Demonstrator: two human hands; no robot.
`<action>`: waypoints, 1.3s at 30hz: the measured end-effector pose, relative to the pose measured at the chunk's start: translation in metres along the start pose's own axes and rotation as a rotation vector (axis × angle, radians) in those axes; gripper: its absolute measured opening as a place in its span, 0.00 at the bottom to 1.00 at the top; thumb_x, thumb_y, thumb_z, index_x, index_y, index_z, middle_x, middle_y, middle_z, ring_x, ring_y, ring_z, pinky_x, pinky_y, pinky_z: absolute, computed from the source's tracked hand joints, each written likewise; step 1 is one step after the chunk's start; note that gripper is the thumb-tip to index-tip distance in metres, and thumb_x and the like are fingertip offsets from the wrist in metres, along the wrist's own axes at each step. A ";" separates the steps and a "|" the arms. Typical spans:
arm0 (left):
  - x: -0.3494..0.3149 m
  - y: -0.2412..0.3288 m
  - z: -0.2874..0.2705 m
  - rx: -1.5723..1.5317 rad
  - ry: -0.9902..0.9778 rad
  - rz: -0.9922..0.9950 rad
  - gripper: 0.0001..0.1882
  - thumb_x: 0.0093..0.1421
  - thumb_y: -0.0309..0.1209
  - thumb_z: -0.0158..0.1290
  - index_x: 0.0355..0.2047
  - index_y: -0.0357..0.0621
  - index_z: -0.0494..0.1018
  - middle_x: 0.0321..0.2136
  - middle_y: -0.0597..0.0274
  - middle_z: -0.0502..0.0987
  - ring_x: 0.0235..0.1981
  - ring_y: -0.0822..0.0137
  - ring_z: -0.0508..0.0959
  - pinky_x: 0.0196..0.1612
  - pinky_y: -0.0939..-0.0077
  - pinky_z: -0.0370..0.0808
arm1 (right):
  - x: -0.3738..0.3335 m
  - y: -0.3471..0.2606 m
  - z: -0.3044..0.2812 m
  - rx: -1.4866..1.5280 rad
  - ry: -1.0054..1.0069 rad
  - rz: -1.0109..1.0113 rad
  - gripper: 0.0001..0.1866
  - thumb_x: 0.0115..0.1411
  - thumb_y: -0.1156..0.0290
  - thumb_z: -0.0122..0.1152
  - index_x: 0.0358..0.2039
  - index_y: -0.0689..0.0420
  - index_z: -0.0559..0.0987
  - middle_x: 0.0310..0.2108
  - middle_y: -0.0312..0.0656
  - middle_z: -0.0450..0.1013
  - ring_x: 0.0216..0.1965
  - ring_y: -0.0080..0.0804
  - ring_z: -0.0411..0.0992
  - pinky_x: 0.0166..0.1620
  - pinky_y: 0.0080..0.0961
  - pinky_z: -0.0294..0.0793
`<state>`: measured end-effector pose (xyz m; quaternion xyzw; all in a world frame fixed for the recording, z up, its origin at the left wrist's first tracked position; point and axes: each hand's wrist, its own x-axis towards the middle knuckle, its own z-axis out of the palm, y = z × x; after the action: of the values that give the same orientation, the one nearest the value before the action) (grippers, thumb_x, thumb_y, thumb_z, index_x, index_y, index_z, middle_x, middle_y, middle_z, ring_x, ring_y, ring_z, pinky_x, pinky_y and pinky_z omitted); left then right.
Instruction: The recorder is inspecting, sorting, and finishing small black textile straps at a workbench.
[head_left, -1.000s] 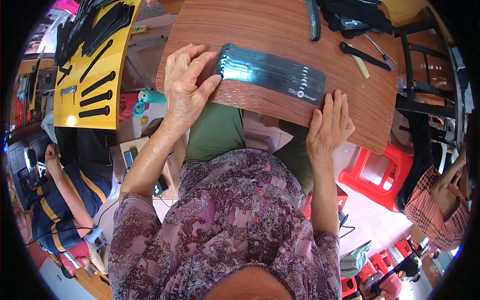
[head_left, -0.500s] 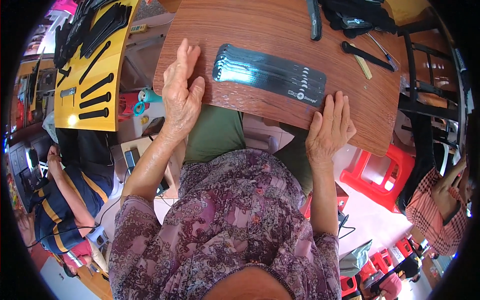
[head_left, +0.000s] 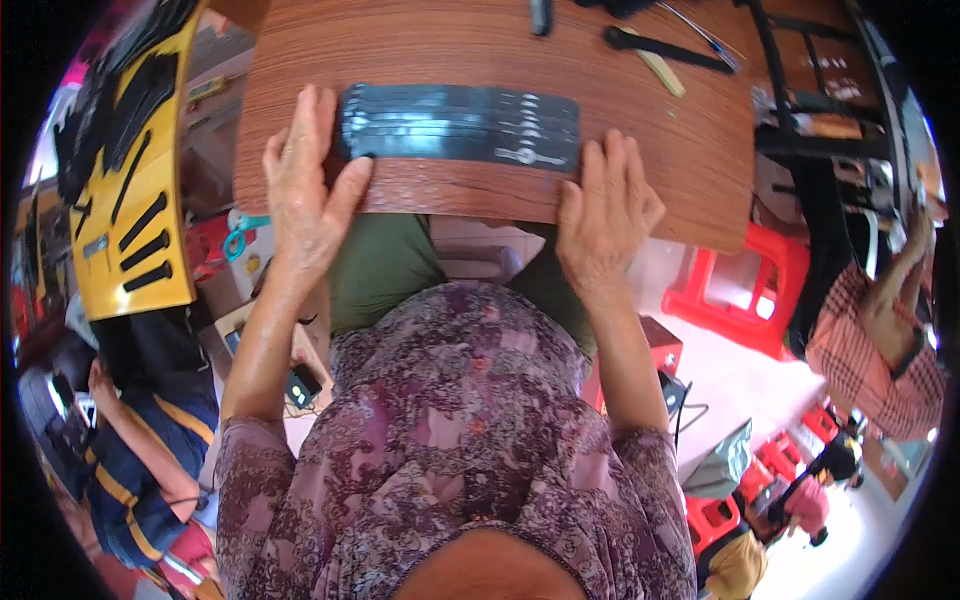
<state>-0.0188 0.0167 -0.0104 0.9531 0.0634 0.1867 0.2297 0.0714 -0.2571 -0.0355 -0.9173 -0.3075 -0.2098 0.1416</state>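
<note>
- Stacked straps [head_left: 430,128]: black, white marks toward one end, a bluish-white shine catching my eye from here
- Counter [head_left: 690,160] under them: reddish brown, streaked with darker wood grain
- Other counter [head_left: 150,298]: bright yellow, with black strips [head_left: 143,223] on it
- Worker's blouse [head_left: 450,360]: purple and pink, dark scrolling print
- Trousers [head_left: 385,265]: plain dark green
- Plastic stool [head_left: 720,318]: bright red
- Neighbour's shirt [head_left: 150,480]: navy, orange-yellow bands
- Far shirt [head_left: 850,345]: salmon, dark check

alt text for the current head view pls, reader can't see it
A bare left hand and right hand flank overlapping flat, glossy black straps lying on a brown wood-grain table, one hand at each end. Farther back, a single narrow black strap with a round end crosses a thin pale yellow stick.
</note>
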 end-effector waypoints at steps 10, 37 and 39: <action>0.001 -0.001 0.008 0.036 0.022 -0.015 0.34 0.58 0.43 0.54 0.60 0.39 0.60 0.58 0.52 0.65 0.61 0.60 0.63 0.61 0.63 0.52 | 0.011 -0.007 -0.015 0.281 0.072 0.132 0.18 0.51 0.76 0.62 0.44 0.57 0.78 0.50 0.44 0.70 0.50 0.41 0.65 0.51 0.34 0.61; 0.001 0.002 0.000 -0.031 0.169 -0.026 0.22 0.50 0.32 0.60 0.47 0.42 0.74 0.49 0.54 0.74 0.55 0.56 0.68 0.56 0.63 0.59 | 0.032 -0.022 -0.003 0.321 0.102 0.053 0.13 0.45 0.78 0.66 0.35 0.55 0.81 0.46 0.43 0.72 0.48 0.42 0.66 0.50 0.33 0.64; 0.004 0.001 0.000 -0.063 0.193 -0.045 0.22 0.46 0.28 0.61 0.44 0.41 0.75 0.45 0.56 0.75 0.54 0.56 0.69 0.55 0.64 0.61 | 0.031 -0.022 -0.005 0.299 0.094 0.060 0.12 0.46 0.79 0.65 0.35 0.55 0.81 0.46 0.43 0.72 0.48 0.42 0.66 0.51 0.33 0.63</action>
<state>-0.0152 0.0168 -0.0090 0.9212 0.1006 0.2745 0.2567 0.0789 -0.2260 -0.0139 -0.8840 -0.3006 -0.1999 0.2969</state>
